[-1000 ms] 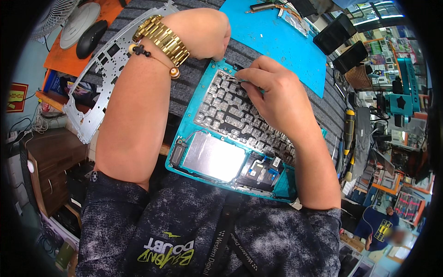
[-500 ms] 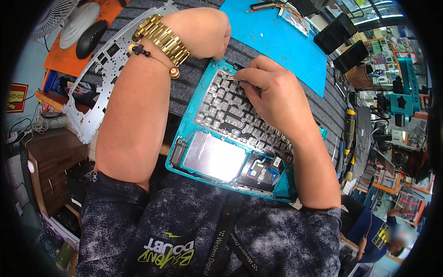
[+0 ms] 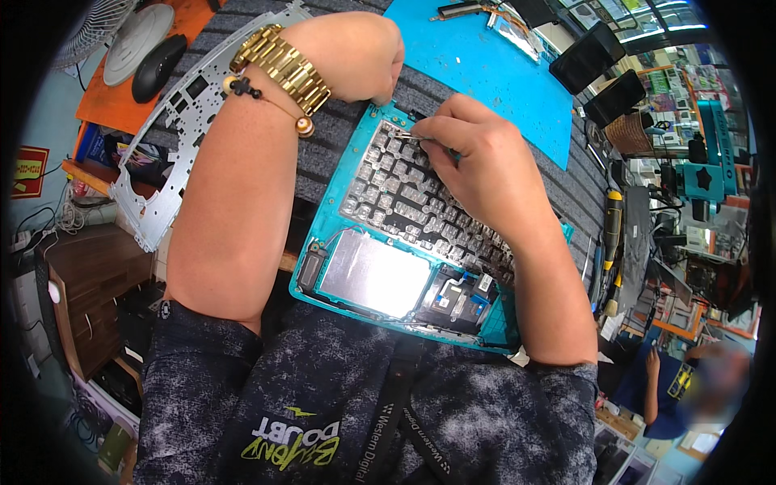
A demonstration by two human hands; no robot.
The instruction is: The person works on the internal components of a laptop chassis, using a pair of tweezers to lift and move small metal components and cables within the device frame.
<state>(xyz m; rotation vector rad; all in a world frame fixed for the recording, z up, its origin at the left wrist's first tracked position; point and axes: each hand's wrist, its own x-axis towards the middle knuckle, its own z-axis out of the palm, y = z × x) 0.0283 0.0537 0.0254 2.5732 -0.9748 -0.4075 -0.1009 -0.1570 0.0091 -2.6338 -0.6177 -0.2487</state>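
The left hand [image 3: 356, 61] bends away at the far-left corner of the teal casing [image 3: 343, 182], its fingertips mostly hidden, so I cannot tell its grip. Reaching over the near edge of the desk [image 3: 323, 158], the casing contains a keyboard [image 3: 412, 194], partly covered by the right hand [image 3: 469, 153]; its narrow grip pinches a slim metal tool [image 3: 408, 137].
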